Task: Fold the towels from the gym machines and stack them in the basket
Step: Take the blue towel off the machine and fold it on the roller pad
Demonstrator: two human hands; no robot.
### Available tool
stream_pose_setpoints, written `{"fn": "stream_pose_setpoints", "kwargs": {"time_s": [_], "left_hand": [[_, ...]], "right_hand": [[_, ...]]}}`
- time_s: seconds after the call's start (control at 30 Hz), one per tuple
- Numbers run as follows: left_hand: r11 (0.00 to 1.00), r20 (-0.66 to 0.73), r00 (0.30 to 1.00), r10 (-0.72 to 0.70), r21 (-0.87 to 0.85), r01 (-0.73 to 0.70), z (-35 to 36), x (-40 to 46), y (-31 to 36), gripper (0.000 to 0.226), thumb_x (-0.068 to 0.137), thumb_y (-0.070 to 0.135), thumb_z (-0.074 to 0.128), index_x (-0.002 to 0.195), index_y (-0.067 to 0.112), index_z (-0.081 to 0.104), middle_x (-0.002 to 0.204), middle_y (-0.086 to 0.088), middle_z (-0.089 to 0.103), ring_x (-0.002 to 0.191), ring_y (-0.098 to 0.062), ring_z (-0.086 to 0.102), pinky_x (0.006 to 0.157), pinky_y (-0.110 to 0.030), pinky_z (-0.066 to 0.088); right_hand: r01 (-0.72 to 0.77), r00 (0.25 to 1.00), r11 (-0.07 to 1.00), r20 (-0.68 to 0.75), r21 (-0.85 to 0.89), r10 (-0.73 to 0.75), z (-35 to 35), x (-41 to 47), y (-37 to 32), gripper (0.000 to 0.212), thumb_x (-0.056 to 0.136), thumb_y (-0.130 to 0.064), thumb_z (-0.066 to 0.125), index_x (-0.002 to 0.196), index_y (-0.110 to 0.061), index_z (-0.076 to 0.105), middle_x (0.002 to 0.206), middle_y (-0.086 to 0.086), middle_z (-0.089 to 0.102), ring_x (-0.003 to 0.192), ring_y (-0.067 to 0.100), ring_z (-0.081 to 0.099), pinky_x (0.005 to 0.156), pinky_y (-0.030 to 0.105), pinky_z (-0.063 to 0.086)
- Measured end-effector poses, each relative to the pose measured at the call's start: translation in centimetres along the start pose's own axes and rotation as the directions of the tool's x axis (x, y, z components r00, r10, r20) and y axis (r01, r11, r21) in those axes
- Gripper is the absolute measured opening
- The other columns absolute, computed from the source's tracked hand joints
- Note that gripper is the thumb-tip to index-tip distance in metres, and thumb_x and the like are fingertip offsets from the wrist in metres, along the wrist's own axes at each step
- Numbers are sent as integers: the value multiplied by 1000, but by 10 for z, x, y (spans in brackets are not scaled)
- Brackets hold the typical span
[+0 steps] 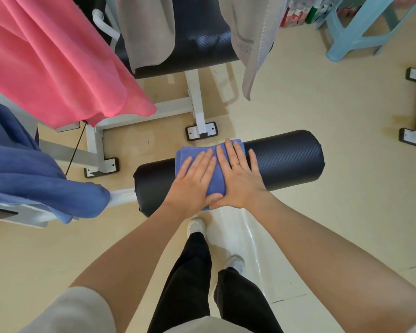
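Both hands, left hand (193,182) and right hand (240,179), press flat with fingers spread on a folded blue towel (216,179) draped atop the black roller pad (286,162).

A small folded blue terry-cloth towel (197,153), soft and matt, is being carried by a black cylindrical pad (283,159) covered in woven-patterned vinyl, faintly sheened, above a glossy beige floor (322,116).

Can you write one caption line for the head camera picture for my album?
Both hands, left and right, press a folded blue towel flat on a black padded roller.
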State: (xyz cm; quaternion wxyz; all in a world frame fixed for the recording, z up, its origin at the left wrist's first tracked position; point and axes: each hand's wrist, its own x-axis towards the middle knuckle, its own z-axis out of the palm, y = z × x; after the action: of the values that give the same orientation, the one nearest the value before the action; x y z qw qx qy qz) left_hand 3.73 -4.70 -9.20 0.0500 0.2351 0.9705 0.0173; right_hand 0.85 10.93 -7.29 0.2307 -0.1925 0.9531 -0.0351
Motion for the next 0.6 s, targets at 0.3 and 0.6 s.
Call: {"fn": "stream_pose_setpoints", "kwargs": {"time_s": [0.3, 0.6], "left_hand": [[836, 319, 916, -243, -411, 364, -6, -9, -30, 140, 48, 75, 66, 148, 5, -3, 155, -21, 10, 144, -31, 13, 119, -43, 7], [490, 422, 660, -622, -448, 748, -12, 23, -34, 56, 86, 54, 50, 113, 5, 55, 117, -12, 58, 115, -30, 48, 106, -44, 31]], "right_hand": [[-182, 974, 963, 171, 200, 148, -14, -26, 39, 128, 61, -64, 70, 147, -22, -15, 157, 6, -16, 146, 24, -12, 117, 46, 3], [-532, 792, 470, 217, 704, 571, -34, 5, 8, 27, 85, -27, 57, 101, -5, 57, 100, 12, 64, 93, 31, 60, 70, 34, 46]]}}
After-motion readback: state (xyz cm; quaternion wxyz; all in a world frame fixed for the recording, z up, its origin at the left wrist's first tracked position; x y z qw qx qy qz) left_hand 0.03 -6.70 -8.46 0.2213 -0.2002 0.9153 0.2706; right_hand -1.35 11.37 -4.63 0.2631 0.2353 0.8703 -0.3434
